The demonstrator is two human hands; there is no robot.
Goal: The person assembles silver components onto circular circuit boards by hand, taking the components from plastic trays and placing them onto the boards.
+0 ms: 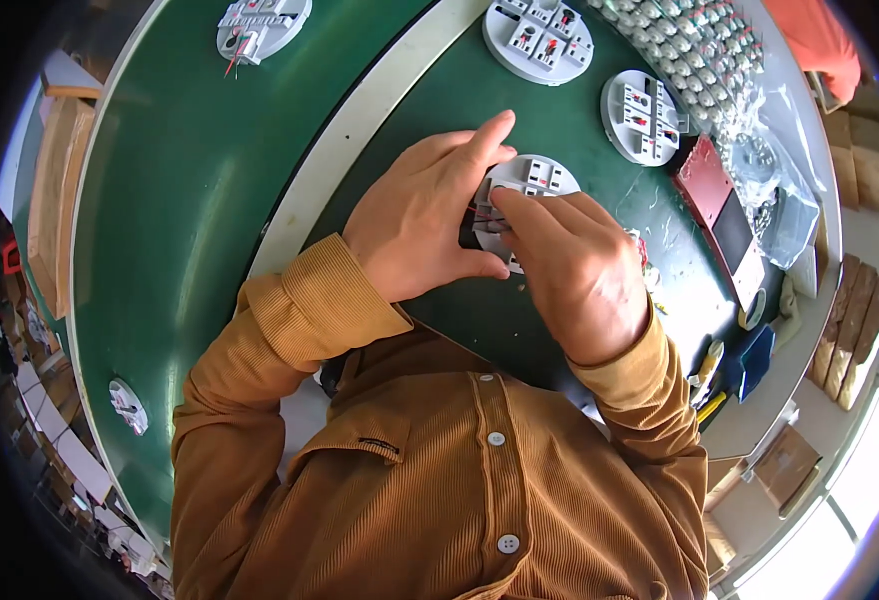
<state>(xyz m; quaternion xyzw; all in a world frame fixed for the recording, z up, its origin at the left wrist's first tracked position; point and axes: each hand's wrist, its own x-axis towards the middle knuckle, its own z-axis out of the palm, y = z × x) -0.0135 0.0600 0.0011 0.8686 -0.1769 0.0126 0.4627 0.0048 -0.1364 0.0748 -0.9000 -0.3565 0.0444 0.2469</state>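
A white round plastic base (543, 177) with square raised blocks lies on the dark green bench mat in front of me. My left hand (415, 215) curves round its left edge, the thumb at the near rim and the fingers at the far rim. Over the base, my right hand (580, 265) is closed with its fingertips pressed down at the left part. Thin red and dark wires (484, 216) show between the two hands. What the right fingertips pinch is hidden beneath them.
Similar white bases stand beyond, one at far centre (538, 42) and one to its right (644, 118). Others sit on the green belt (180, 200) at left. Rows of small round parts (680, 50), a red-and-black case (717, 215), clear plastic bags (785, 215) and a yellow-handled tool (710, 405) lie right.
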